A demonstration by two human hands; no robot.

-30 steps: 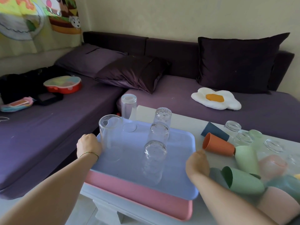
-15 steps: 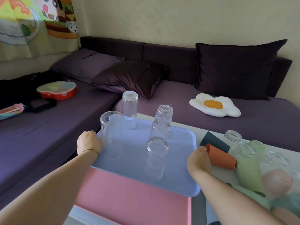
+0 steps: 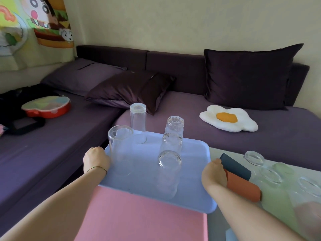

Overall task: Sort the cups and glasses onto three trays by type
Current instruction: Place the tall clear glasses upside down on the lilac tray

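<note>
I see my left hand (image 3: 96, 160) closed on the left rim of the pale blue plastic tray (image 3: 194, 192) and my right hand (image 3: 214, 173) closed on its right rim, the tray raised above a pink rectangular tray (image 3: 139, 216) and carrying five clear glass tumblers (image 3: 169, 171) standing upside down. Hard against my right hand lie a terracotta-orange plastic cup (image 3: 243, 186) and a dark teal plastic cup (image 3: 234, 166) on their sides, crowding that edge. Beyond them on the white table (image 3: 215, 152) sit several small clear glasses (image 3: 254, 158) and a pale green plastic cup (image 3: 278, 206), with the purple sofa (image 3: 52, 141) behind.
</note>
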